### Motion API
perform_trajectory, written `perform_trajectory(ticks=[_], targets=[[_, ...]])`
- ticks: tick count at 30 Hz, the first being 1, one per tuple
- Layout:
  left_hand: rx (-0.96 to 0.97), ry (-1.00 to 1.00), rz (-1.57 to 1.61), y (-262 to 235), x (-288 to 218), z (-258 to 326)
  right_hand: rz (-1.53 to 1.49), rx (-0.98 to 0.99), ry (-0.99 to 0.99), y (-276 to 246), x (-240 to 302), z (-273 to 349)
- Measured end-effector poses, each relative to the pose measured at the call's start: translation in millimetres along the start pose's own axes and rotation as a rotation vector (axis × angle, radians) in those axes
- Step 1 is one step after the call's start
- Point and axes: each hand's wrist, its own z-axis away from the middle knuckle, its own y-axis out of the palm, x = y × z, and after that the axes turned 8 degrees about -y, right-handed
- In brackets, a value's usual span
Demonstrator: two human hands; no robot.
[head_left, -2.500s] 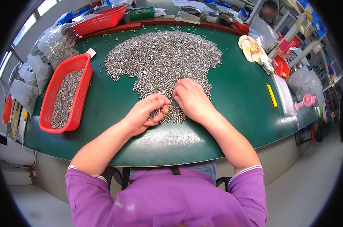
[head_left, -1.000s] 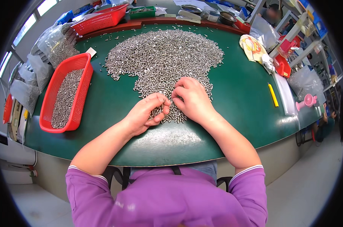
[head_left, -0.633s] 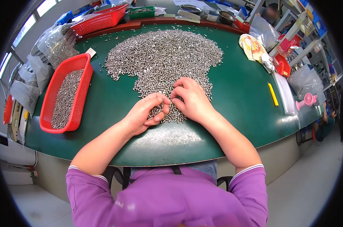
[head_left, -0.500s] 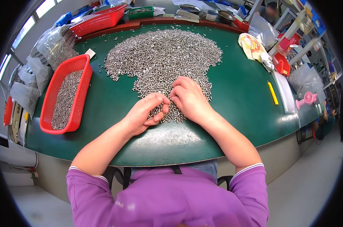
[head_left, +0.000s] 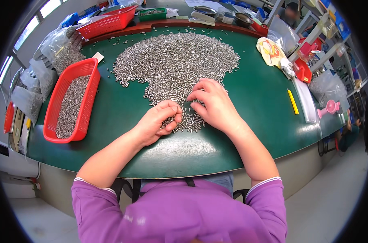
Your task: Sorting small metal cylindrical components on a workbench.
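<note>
A wide heap of small silvery metal pins (head_left: 171, 56) covers the middle of the green table and narrows toward me. At its near end, my left hand (head_left: 159, 121) is curled, its fingertips bent in toward the thumb, and a few of the pins show within the curl. Beside it, on the right edge of the heap, my right hand (head_left: 215, 106) has its fingers apart and bent over the pins. Nothing can be made out between those fingers. A narrow gap with pins separates the two hands.
To the left, a red plastic basket (head_left: 93, 87) holds more pins. Clear bags of pins (head_left: 27, 99) stand beyond it. On the right lie a yellow cutter (head_left: 293, 101), a cloth (head_left: 271, 51) and a pink small fan-like object (head_left: 332, 106). A person (head_left: 290, 15) is at the back right.
My right hand has drawn away to the right from my left hand, and its fingers have spread. My left hand stays in nearly the same place, still curled.
</note>
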Motion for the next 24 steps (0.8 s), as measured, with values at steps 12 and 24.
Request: perform_trajectory(ticks=[12, 24], targets=[[-0.004, -0.003, -0.006, 2.3, -3.6, 1.8, -0.103, -0.005, 0.058, 9.7, 0.3, -0.4], [0.003, 0.031, 0.015, 0.9, 2.3, -1.2, -0.313, -0.001, 0.093, 5.2, 4.6, -0.2]])
